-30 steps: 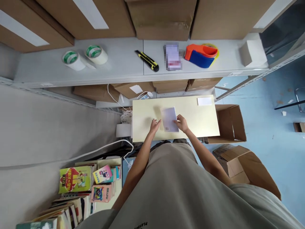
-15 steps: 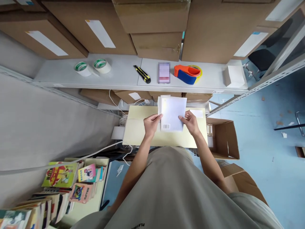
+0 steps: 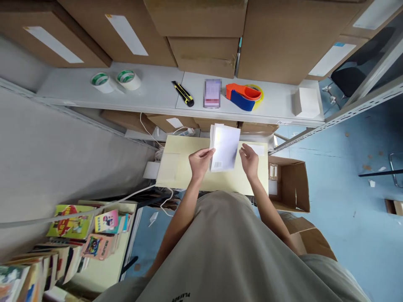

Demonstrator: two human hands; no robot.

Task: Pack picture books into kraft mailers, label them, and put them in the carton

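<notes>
A thin white book (image 3: 224,147) with a barcode at its lower left corner is raised above the pale yellow table (image 3: 179,167), tilted on edge. My left hand (image 3: 200,161) grips the book's left edge near the barcode. My right hand (image 3: 249,160) is just to the right of the book, fingers apart, close to its right edge; I cannot tell whether it touches. A small white card (image 3: 257,149) lies on the table behind my right hand.
A grey shelf (image 3: 151,94) behind the table carries two tape rolls (image 3: 115,80), a yellow-black utility knife (image 3: 183,93), an orange-blue tape dispenser (image 3: 244,96) and a white box (image 3: 305,102). Open cardboard boxes (image 3: 288,184) stand right; book stacks (image 3: 82,235) lie lower left.
The book went from lying flat on the table to being lifted in both hands, then turned on edge. My right hand has come off its right side.
</notes>
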